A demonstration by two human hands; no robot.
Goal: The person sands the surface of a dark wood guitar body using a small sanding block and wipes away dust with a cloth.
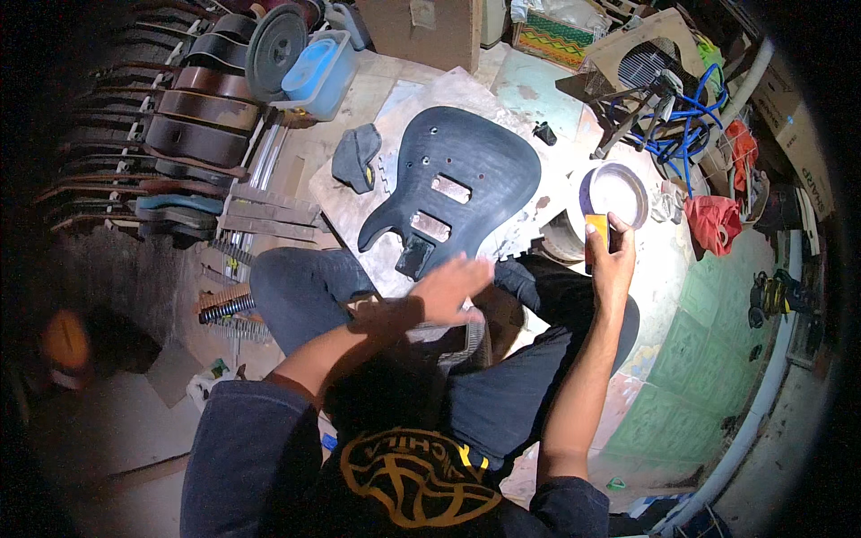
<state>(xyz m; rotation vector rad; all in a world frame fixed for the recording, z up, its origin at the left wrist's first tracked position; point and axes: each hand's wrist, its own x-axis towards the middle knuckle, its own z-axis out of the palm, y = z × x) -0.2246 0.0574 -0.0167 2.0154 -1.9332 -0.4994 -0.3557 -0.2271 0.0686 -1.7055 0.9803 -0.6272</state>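
A dark grey-black electric guitar body [489,161] lies flat in front of me, with pickup openings and screw holes cut through it. Over its near end is my left hand [453,289], somewhat blurred, its fingers stretched out and nothing held in them. Whether the palm touches the wood I cannot tell. My right hand [614,260] is raised to the right of the body, its thumb and fingers gripping a small orange-and-black block [596,229]. Just beyond that hand stands a round basin [585,199] with pale contents.
A grey cloth-like piece [356,158] lies left of the guitar body, on a pale board [381,260]. Several guitars [197,125] hang in a row at far left, near a blue plastic tub [314,76]. Blue hose [686,134] and a red bag [715,224] sit at right.
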